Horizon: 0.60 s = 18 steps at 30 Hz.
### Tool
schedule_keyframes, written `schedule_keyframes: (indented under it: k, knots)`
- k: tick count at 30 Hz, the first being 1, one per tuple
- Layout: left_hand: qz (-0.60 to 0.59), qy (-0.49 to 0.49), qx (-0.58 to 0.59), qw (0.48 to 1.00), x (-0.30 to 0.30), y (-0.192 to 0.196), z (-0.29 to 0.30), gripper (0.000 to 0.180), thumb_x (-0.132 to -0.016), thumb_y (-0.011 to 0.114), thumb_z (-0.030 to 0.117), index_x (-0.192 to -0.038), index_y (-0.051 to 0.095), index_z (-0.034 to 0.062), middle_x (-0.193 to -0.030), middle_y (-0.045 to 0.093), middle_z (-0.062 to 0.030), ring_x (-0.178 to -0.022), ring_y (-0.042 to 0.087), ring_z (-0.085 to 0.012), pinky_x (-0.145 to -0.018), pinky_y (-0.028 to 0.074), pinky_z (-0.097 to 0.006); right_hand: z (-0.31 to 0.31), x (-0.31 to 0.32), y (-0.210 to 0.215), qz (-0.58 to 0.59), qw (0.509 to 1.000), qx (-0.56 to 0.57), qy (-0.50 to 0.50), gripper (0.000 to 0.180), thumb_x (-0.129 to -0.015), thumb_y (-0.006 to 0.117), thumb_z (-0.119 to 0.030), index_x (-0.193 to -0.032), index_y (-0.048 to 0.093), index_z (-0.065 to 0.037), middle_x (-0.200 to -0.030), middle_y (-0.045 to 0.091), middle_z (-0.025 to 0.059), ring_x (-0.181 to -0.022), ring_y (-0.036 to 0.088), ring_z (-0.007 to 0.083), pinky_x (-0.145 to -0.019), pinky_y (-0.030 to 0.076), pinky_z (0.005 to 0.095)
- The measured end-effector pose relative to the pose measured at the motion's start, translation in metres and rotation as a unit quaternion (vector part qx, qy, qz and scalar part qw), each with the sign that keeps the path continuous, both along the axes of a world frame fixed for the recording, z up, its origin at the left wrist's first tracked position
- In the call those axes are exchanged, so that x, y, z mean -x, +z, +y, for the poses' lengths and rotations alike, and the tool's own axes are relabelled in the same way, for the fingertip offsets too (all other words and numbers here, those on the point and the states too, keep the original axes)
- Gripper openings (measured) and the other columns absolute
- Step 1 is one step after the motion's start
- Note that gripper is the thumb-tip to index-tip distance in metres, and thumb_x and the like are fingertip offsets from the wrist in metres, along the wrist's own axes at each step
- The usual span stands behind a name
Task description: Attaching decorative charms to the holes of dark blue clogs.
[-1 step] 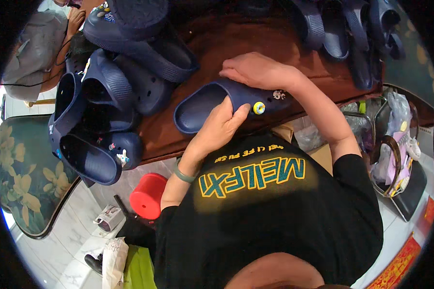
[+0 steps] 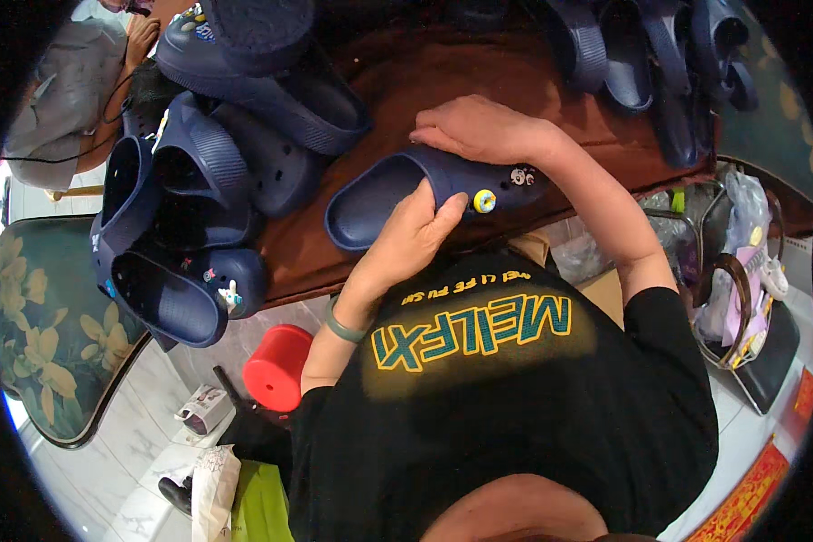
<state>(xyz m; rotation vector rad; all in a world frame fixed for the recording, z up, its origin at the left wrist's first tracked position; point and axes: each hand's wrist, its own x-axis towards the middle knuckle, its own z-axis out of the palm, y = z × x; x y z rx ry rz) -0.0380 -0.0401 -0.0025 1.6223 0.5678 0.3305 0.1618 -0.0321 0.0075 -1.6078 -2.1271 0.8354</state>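
A dark blue clog (image 2: 361,206) lies on the brown cloth in front of me, its toe to the right. My left hand (image 2: 408,233) grips it, fingers inside the opening and thumb on the upper. Near that thumb sits a round yellow-and-blue charm (image 2: 484,200). White-and-black charms (image 2: 521,176) show farther along the upper, by my right wrist. My right hand (image 2: 477,131) is closed at the clog's far side, its back toward me. Its fingertips are hidden, so what they pinch does not show.
Several blue clogs (image 2: 176,298) are heaped on the left, some with charms. More blue footwear (image 2: 628,63) stands at the far right of the brown cloth (image 2: 397,81). A red stool (image 2: 278,369) is below the table edge. Someone's hand (image 2: 142,38) shows at far left.
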Motion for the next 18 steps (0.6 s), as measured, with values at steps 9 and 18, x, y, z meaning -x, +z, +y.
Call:
schedule_keyframes:
  k: [9, 18]
  knots:
    - [-0.030, 0.006, 0.074, 0.997, -0.003, -0.001, -0.002, 0.041, -0.099, 0.048, 0.020, -0.133, 0.043, -0.0032, -0.123, 0.055, -0.0084, -0.113, 0.049, -0.0165, -0.101, 0.036, -0.030, 0.011, -0.013, -0.002, 0.053, 0.997, 0.014, 0.055, 0.040, -0.099, 0.044, -0.038, -0.096, 0.064, -0.003, -0.082, 0.062, 0.0224, -0.077, 0.057, 0.0405, -0.069, 0.045, 0.0439]
    - [-0.040, 0.023, 0.075, 0.996, -0.003, 0.002, -0.001, 0.040, -0.099, 0.049, 0.020, -0.131, 0.045, -0.0030, -0.122, 0.055, -0.0082, -0.112, 0.049, -0.0160, -0.100, 0.037, -0.029, 0.025, -0.014, -0.006, 0.063, 0.992, 0.103, 0.031, 0.046, -0.098, 0.046, -0.042, -0.097, 0.065, 0.000, -0.086, 0.063, 0.0219, -0.078, 0.059, 0.0343, -0.071, 0.047, 0.0413]
